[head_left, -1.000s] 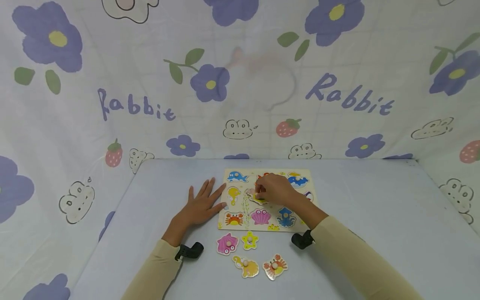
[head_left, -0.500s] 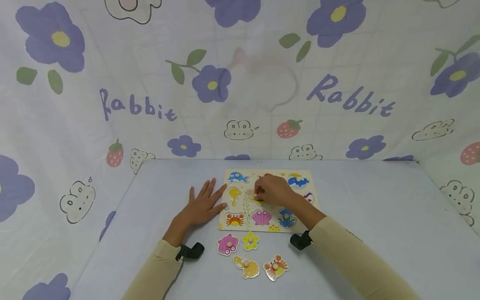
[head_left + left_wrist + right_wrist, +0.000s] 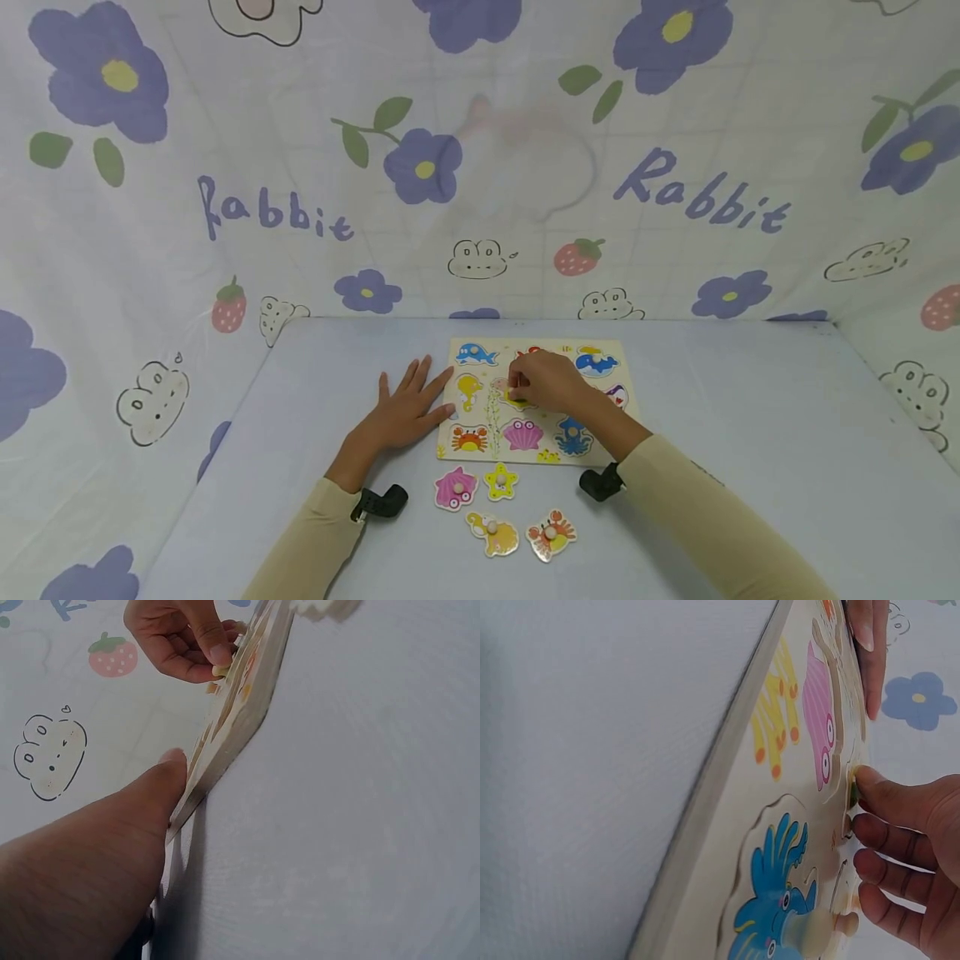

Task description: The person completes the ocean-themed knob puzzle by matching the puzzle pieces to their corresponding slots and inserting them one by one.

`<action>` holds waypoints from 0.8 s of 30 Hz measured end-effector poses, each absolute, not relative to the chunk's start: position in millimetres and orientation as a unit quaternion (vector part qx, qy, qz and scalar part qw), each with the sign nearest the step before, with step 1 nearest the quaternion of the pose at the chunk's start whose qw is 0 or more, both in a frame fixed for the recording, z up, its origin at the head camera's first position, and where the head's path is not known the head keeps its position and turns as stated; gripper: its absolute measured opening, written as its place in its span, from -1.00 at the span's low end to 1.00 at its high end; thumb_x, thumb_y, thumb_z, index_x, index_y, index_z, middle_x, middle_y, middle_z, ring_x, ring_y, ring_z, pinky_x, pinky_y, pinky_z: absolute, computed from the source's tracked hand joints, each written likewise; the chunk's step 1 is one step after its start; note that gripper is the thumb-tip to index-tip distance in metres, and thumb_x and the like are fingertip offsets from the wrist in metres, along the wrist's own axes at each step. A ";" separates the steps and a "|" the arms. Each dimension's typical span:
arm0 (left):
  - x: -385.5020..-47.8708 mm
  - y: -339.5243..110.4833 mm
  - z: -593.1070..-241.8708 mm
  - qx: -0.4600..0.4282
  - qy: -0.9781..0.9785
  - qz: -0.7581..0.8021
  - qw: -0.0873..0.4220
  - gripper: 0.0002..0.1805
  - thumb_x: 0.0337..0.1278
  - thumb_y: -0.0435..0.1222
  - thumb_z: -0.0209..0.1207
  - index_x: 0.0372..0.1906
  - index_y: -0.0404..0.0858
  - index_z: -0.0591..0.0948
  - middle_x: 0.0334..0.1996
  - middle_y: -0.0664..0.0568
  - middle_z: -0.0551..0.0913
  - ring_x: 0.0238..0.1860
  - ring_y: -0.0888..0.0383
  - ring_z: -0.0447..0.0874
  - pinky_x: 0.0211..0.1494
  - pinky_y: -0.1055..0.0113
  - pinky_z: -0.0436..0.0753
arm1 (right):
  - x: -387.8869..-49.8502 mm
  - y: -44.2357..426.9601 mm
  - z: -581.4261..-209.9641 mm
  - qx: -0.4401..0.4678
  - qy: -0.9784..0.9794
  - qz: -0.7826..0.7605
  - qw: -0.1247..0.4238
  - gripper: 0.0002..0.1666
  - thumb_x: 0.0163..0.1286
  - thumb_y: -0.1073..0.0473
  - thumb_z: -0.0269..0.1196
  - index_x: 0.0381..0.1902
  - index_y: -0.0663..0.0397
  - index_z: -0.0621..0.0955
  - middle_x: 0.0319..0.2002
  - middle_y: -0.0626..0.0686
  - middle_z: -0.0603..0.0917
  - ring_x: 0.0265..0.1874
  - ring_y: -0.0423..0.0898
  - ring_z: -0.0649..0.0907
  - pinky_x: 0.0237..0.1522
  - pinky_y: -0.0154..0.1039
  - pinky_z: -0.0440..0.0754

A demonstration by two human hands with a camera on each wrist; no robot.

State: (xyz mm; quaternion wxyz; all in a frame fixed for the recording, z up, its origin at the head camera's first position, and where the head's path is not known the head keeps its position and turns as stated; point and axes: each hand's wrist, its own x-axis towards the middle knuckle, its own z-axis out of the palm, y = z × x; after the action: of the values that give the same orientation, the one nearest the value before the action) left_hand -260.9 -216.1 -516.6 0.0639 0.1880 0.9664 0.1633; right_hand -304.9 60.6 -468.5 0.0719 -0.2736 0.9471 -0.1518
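A wooden peg puzzle board (image 3: 491,417) with printed sea animals lies on the table. My right hand (image 3: 553,381) is over its middle, thumb and fingers pinching the small knob of a yellow-and-green puzzle piece (image 3: 519,403) in the central spot; the hand hides most of this piece. My left hand (image 3: 401,415) lies flat with spread fingers at the board's left edge, thumb touching it. Below the board lie a pink shell piece (image 3: 455,488), a yellow starfish piece (image 3: 500,482), a yellow seahorse piece (image 3: 492,534) and a crab piece (image 3: 551,534), each with a knob.
Knobbed pieces sit in the board: a light-blue whale (image 3: 476,354), a dark-blue whale (image 3: 596,362) and a blue octopus (image 3: 769,907). Another piece (image 3: 617,395) at the right is partly covered by my forearm. Behind the white table (image 3: 750,433) hangs a patterned curtain (image 3: 525,275).
My right hand stays over the board's middle and its forearm shifts very slightly to the left. The left hand and the loose pieces keep their places.
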 end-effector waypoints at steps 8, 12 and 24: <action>-262.3 -216.2 -517.6 0.191 0.967 0.159 0.064 -0.21 0.49 0.22 -0.09 0.65 0.07 0.02 0.64 -0.18 -0.23 0.63 -0.18 -0.33 0.42 -0.46 -0.40 | -303.5 61.6 -468.6 -0.271 0.948 -0.155 0.070 -0.84 0.30 0.03 0.47 -0.36 -0.14 0.67 -0.51 -0.14 0.55 -0.43 -0.16 0.52 -0.34 -0.27 0.49; -263.8 -216.9 -518.9 0.192 0.966 0.159 0.067 -0.20 0.49 0.23 -0.10 0.65 0.08 0.01 0.64 -0.17 -0.24 0.63 -0.16 -0.34 0.42 -0.45 -0.41 | -302.7 62.8 -467.2 -0.278 0.946 -0.153 0.066 -0.85 0.30 0.03 0.46 -0.34 -0.13 0.68 -0.51 -0.14 0.56 -0.44 -0.17 0.51 -0.34 -0.26 0.49; -264.8 -218.3 -523.7 0.189 0.968 0.149 0.071 -0.20 0.49 0.25 -0.13 0.66 0.10 -0.03 0.65 -0.14 -0.28 0.63 -0.14 -0.36 0.43 -0.44 -0.41 | -280.9 79.1 -459.6 -0.258 0.952 -0.161 0.040 -0.78 0.31 0.03 0.46 -0.16 -0.04 0.74 -0.45 -0.15 0.61 -0.46 -0.18 0.52 -0.38 -0.29 0.50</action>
State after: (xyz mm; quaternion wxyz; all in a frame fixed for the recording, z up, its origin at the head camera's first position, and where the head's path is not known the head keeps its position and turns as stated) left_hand -264.8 -218.3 -523.7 0.0708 0.1891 0.9681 0.1486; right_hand -280.9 79.1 -459.6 0.0404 -0.2581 0.9517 -0.1612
